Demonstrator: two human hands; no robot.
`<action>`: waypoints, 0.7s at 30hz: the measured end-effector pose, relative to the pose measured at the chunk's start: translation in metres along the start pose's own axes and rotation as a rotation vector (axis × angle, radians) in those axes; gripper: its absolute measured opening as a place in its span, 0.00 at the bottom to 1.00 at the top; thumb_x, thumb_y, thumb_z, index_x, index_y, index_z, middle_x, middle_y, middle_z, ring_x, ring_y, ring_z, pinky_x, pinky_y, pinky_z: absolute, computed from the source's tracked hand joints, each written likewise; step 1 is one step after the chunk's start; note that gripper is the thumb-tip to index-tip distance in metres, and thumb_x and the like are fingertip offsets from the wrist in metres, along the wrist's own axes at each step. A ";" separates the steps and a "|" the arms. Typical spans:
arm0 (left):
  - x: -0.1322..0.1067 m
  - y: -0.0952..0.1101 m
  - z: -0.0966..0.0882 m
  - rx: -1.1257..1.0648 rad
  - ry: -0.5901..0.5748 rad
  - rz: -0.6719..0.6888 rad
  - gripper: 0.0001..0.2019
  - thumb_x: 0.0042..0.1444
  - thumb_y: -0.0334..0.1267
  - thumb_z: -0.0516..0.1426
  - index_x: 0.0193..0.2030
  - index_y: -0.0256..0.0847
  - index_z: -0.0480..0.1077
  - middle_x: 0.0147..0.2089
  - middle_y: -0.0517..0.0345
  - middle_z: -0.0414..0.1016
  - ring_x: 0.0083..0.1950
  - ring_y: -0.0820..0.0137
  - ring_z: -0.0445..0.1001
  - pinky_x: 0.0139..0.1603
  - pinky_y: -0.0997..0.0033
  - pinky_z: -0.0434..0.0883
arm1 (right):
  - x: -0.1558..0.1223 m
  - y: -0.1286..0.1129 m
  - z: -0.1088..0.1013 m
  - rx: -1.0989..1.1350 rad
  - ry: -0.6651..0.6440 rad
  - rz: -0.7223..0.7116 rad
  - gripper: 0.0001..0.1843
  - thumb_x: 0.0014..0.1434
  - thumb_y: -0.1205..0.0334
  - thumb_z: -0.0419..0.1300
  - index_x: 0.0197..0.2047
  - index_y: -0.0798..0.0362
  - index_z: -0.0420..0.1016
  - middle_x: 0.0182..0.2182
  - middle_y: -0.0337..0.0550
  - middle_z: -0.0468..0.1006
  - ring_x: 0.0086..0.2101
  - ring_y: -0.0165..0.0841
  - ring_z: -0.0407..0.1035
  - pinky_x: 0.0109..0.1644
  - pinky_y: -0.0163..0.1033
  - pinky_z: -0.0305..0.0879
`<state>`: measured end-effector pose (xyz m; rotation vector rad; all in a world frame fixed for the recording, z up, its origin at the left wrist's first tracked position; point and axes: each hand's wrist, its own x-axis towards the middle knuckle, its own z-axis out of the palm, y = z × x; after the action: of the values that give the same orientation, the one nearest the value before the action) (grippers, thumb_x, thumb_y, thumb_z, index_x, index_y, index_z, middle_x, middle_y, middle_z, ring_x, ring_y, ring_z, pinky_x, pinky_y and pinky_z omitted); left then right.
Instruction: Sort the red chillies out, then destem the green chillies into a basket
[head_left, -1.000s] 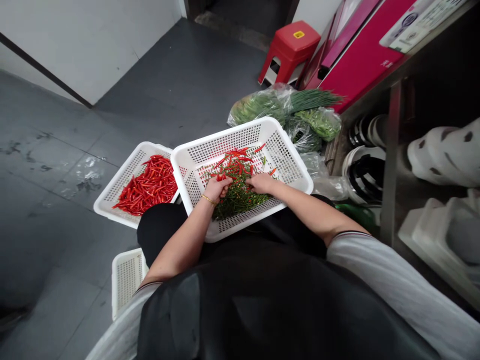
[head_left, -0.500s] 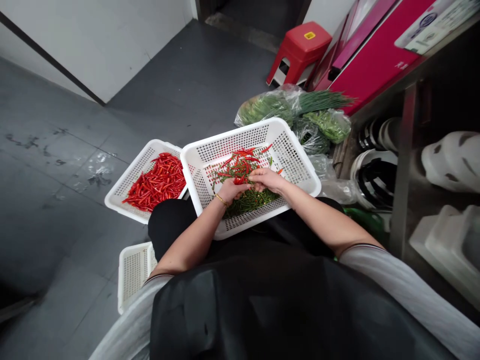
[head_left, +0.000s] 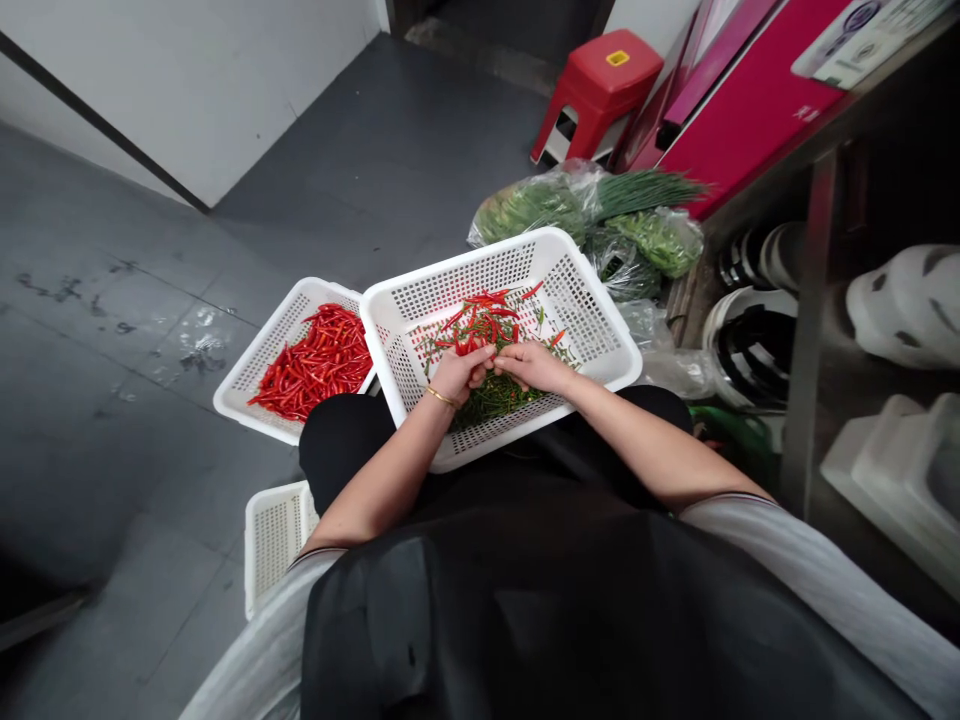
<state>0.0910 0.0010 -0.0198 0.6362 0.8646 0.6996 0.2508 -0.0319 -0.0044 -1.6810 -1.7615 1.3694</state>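
Hands close together, left hand (head_left: 457, 373) and right hand (head_left: 535, 365) meeting fingertip to fingertip, grip too small to tell, over pile of red chillies and green stems (head_left: 491, 325) in white basket (head_left: 457, 292) on lap, second basket (head_left: 247, 372) of stemless red chillies (head_left: 319, 360) just left, bagged greens (head_left: 540, 200) beyond, red stool (head_left: 600, 70) farthest.

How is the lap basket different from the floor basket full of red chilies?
The lap basket holds red chilies mixed with green stems; the floor basket holds only red ones. The left hand and right hand reach into the lap basket; none touches the floor basket. Both are white, holey plastic.
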 end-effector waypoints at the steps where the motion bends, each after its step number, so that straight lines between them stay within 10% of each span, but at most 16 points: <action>1: -0.001 0.000 0.001 -0.031 0.010 -0.003 0.19 0.37 0.42 0.70 0.25 0.36 0.65 0.18 0.64 0.66 0.14 0.84 0.54 0.14 0.78 0.46 | -0.003 -0.006 0.004 -0.114 0.038 -0.018 0.17 0.65 0.54 0.50 0.32 0.54 0.73 0.19 0.36 0.70 0.21 0.28 0.65 0.29 0.33 0.59; 4: -0.001 -0.003 -0.002 -0.084 0.027 -0.123 0.18 0.39 0.41 0.69 0.22 0.35 0.64 0.15 0.66 0.62 0.13 0.84 0.51 0.13 0.79 0.44 | -0.015 -0.022 0.016 -0.410 0.030 -0.158 0.15 0.67 0.59 0.49 0.34 0.54 0.73 0.31 0.44 0.78 0.32 0.32 0.70 0.38 0.35 0.60; 8: 0.005 -0.004 -0.013 -0.074 -0.035 -0.315 0.14 0.42 0.38 0.66 0.20 0.35 0.64 0.13 0.65 0.58 0.12 0.83 0.49 0.12 0.79 0.42 | -0.017 -0.019 0.005 -0.548 -0.294 -0.322 0.13 0.67 0.56 0.52 0.41 0.51 0.75 0.38 0.43 0.79 0.36 0.32 0.71 0.40 0.34 0.60; 14: 0.009 0.007 -0.026 -0.108 -0.182 -0.138 0.08 0.35 0.33 0.61 0.24 0.35 0.66 0.29 0.51 0.76 0.23 0.71 0.71 0.12 0.80 0.53 | 0.024 0.051 -0.073 -0.980 -0.059 0.270 0.12 0.64 0.67 0.53 0.46 0.59 0.77 0.43 0.59 0.77 0.38 0.39 0.72 0.39 0.39 0.62; 21: 0.007 0.003 -0.023 0.011 -0.067 -0.110 0.15 0.38 0.38 0.66 0.31 0.36 0.68 0.20 0.62 0.69 0.16 0.78 0.61 0.11 0.81 0.47 | 0.046 0.059 -0.084 -0.883 -0.024 0.249 0.07 0.62 0.64 0.59 0.41 0.60 0.74 0.44 0.57 0.77 0.36 0.33 0.72 0.37 0.35 0.63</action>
<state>0.0742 0.0128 -0.0318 0.6140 0.8353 0.5721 0.3397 0.0326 -0.0285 -2.3698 -2.4368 0.6880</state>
